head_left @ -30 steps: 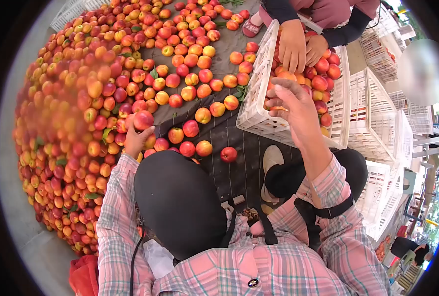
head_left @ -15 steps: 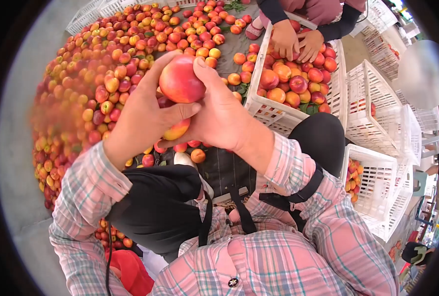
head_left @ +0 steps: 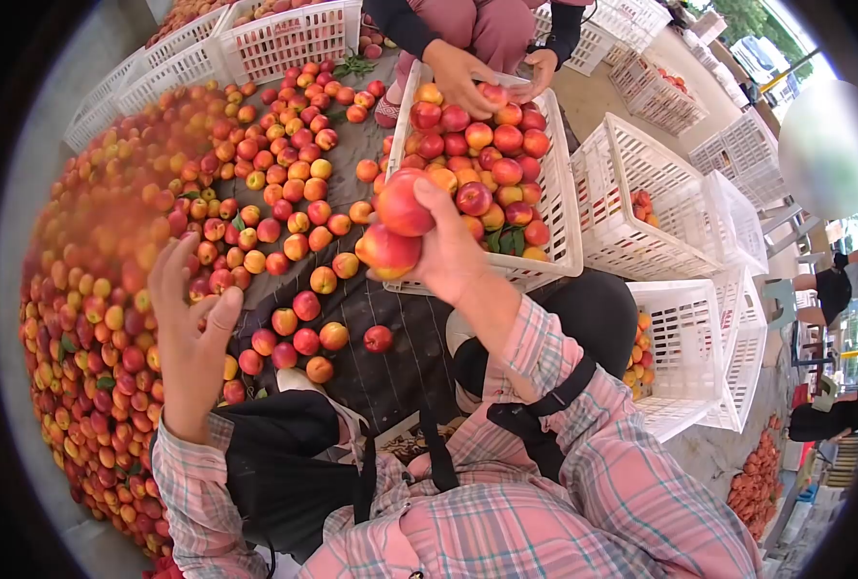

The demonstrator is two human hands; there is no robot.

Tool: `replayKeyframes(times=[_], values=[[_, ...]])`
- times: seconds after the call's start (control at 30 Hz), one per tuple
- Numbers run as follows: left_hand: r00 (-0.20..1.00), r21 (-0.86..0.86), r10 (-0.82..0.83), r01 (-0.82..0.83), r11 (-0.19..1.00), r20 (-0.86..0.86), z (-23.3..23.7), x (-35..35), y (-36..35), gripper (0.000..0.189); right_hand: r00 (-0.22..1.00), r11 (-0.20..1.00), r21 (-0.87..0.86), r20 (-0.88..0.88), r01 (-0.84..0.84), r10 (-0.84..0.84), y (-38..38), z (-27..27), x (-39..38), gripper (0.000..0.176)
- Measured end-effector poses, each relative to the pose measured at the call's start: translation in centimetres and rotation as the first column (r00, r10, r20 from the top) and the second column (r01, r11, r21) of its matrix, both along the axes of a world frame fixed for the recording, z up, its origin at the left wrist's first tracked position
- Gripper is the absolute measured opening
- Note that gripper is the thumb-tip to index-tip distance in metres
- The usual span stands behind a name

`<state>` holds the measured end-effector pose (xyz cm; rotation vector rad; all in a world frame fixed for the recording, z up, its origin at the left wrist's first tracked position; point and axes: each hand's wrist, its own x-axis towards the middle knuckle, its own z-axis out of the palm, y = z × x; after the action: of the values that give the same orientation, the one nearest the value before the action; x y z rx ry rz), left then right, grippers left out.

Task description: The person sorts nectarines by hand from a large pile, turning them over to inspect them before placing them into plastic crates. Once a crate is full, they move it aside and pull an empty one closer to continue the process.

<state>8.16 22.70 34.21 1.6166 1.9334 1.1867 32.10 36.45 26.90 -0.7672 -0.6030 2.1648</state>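
Note:
My right hand (head_left: 456, 253) grips two red-orange nectarines, an upper one (head_left: 402, 205) and a lower one (head_left: 388, 255), beside the near left corner of a white plastic crate (head_left: 570, 227). That crate is full of nectarines (head_left: 473, 198), with some green leaves (head_left: 508, 240) among them. Over the big nectarine pile (head_left: 96, 396) at the left, my left hand (head_left: 192, 333) is held up with fingers and thumb apart and nothing between them. Several loose nectarines (head_left: 305, 305) lie on the dark ground sheet below and between my hands.
Across the crate, another person's hands (head_left: 463, 82) are at its fruit. More white crates (head_left: 641, 193) stand at the right, some holding fruit, and a fruit-filled crate (head_left: 289, 46) stands at the back left. My bent knee (head_left: 593, 314) is close to the full crate.
My hands have separated: the left moved down and left, opening off the fruit, while the right carries two nectarines toward the crate. The view has swung right. The other person's hands have moved apart.

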Motion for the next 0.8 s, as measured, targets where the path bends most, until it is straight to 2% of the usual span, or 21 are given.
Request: replayKeyframes(times=[0.03, 0.07, 0.13, 0.17, 0.2, 0.23, 0.3, 0.37, 0.43, 0.5, 0.53, 0.57, 0.6, 0.63, 0.67, 0.7, 0.77, 0.8], values=[[0.996, 0.033, 0.056, -0.053, 0.998, -0.072, -0.3, -1.4, 0.2, 0.051, 0.995, 0.99, 0.113, 0.049, 0.083, -0.089, 1.9, -1.1, 1.5, 0.062], [0.996, 0.035, 0.058, -0.056, 0.998, -0.069, -0.9, -2.7, 0.5, 0.051, 0.953, 0.967, 0.15, 0.195, 0.207, -0.234, 2.4, 0.3, 2.8, 0.065], [0.99, -0.029, 0.139, -0.139, 0.99, -0.024, -2.2, -4.6, 0.9, 0.043, 0.846, 0.925, 0.259, 0.39, 0.278, -0.364, 5.9, -2.0, 6.4, 0.074], [0.989, -0.03, 0.145, -0.145, 0.989, -0.02, -2.3, -4.9, 1.2, 0.043, 0.783, 0.912, 0.161, 0.472, 0.377, -0.406, 6.1, -1.2, 7.2, 0.077], [0.991, -0.048, 0.124, -0.122, 0.991, 0.05, -2.4, -5.1, 1.5, 0.043, 0.76, 0.88, 0.15, 0.453, 0.451, -0.466, 6.2, -0.8, 7.5, 0.078], [0.987, -0.062, 0.104, -0.097, 0.993, 0.12, -2.4, -5.3, 1.7, 0.042, 0.768, 0.862, 0.082, 0.418, 0.5, -0.485, 6.9, -1.6, 8.4, 0.075], [0.988, -0.055, 0.128, -0.123, 0.991, 0.089, -2.5, -5.3, 2.0, 0.041, 0.841, 0.858, -0.117, 0.305, 0.5, -0.448, 9.5, -5.3, 10.9, 0.063], [0.984, -0.016, 0.174, -0.175, 0.984, -0.028, -2.7, -4.8, 2.3, 0.038, 0.807, 0.833, -0.124, 0.357, 0.539, -0.47, 10.0, -5.5, 11.5, 0.062], [0.987, -0.031, 0.163, -0.163, 0.986, -0.014, -2.8, -5.1, 2.3, 0.038, 0.765, 0.802, -0.125, 0.414, 0.584, -0.492, 10.7, -4.8, 12.6, 0.06], [0.992, -0.004, 0.123, -0.123, 0.992, -0.034, -3.0, -5.4, 1.9, 0.038, 0.682, 0.83, 0.05, 0.543, 0.556, -0.49, 11.8, -3.9, 14.1, 0.063], [0.993, 0.014, 0.119, -0.119, 0.993, 0.023, -3.3, -5.6, 1.7, 0.036, 0.604, 0.835, 0.062, 0.661, 0.547, -0.445, 12.0, -2.3, 14.0, 0.069], [0.992, 0.015, 0.119, -0.12, 0.993, 0.03, -3.6, -5.8, 1.7, 0.036, 0.6, 0.835, 0.068, 0.664, 0.545, -0.446, 13.5, -3.4, 15.3, 0.069], [0.994, 0.007, 0.107, -0.107, 0.994, 0.008, -3.8, -6.0, 1.7, 0.036, 0.52, 0.896, 0.277, 0.738, 0.348, -0.43, 15.8, -5.6, 17.5, 0.073], [0.995, -0.002, 0.097, -0.097, 0.995, -0.015, -3.9, -6.2, 1.7, 0.035, 0.426, 0.894, 0.437, 0.793, 0.1, -0.436, 17.3, -6.8, 18.8, 0.078], [0.994, -0.025, 0.107, -0.106, 0.994, 0.037, -3.9, -6.1, 1.7, 0.033, 0.108, 0.846, 0.531, 0.845, -0.042, -0.524, 17.6, -6.0, 18.6, 0.063], [0.993, -0.022, 0.115, -0.114, 0.993, 0.04, -3.9, -6.0, 1.7, 0.033, 0.11, 0.844, 0.533, 0.843, -0.05, -0.526, 17.9, -5.8, 18.3, 0.063], [0.992, -0.046, 0.097, -0.093, 0.995, 0.082, -3.8, -5.7, 1.8, 0.033, 0.009, 0.793, 0.531, 0.833, -0.298, -0.554, 17.6, -5.9, 17.8, 0.063], [0.991, -0.048, 0.105, -0.102, 0.994, 0.08, -3.8, -5.6, 2.0, 0.033, 0.02, 0.798, 0.521, 0.841, -0.302, -0.541, 17.0, -5.7, 17.2, 0.068]])
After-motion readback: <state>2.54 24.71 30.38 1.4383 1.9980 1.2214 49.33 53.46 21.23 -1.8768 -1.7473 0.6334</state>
